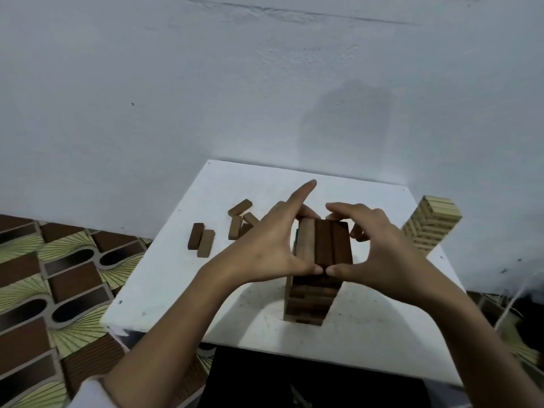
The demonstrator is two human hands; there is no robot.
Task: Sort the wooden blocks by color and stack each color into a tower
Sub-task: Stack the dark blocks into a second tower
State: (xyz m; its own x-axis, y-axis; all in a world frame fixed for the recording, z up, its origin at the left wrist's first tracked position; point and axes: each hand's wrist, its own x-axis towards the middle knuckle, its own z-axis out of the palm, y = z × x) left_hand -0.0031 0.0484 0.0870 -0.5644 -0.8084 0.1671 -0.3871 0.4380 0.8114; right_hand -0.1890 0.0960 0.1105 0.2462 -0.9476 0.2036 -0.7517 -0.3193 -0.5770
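Both hands frame the top layer of the brown tower [312, 293]: the left hand [265, 248] and right hand [379, 254] pinch it between thumbs and curled fingers. To square it well, I think they should squeeze gently and evenly. Loose brown blocks [203, 241] lie beyond the left hand; the pale tower [432, 225] stands past the right.

Two bare forearms, bare hands, no rings/watch seen; white sleeve [88, 393] cuff at near-left corner (left arm only).
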